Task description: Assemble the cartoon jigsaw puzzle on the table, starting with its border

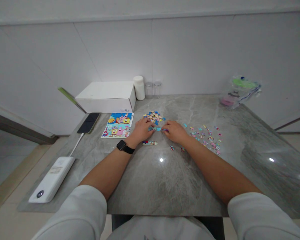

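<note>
At the frame's centre I saw a thin light-blue strip of jigsaw pieces (158, 129) between the left hand (142, 130) and the right hand (174, 131). The hands were apart, fingertips at its ends; I couldn't tell whether either pinched it. I judged that uneven pressure could split it, or the left knuckles scatter the multicoloured heap of small pieces (154, 116) just above. Fingers hid the strip's ends; its joints were too small to see.

Soft greyish light; 3 glare spots on tabletop (165, 190); edges stretched.
</note>
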`<action>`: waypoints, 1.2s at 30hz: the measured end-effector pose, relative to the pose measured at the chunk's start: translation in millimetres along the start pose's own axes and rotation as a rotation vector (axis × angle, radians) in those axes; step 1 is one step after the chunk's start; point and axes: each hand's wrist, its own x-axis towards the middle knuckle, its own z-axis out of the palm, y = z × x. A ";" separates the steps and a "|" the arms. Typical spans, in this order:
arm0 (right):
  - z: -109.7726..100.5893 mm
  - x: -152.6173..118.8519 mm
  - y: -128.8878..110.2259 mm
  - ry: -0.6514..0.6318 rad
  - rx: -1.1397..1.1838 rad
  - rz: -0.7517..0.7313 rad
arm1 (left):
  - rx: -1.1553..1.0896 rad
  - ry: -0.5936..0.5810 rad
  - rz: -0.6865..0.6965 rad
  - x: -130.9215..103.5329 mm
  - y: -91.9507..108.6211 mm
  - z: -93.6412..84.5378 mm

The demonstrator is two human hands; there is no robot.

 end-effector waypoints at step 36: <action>-0.7 -0.9 4.6 -0.015 -0.026 0.018 | 0.109 -0.144 0.189 -1.5 14.1 -7.5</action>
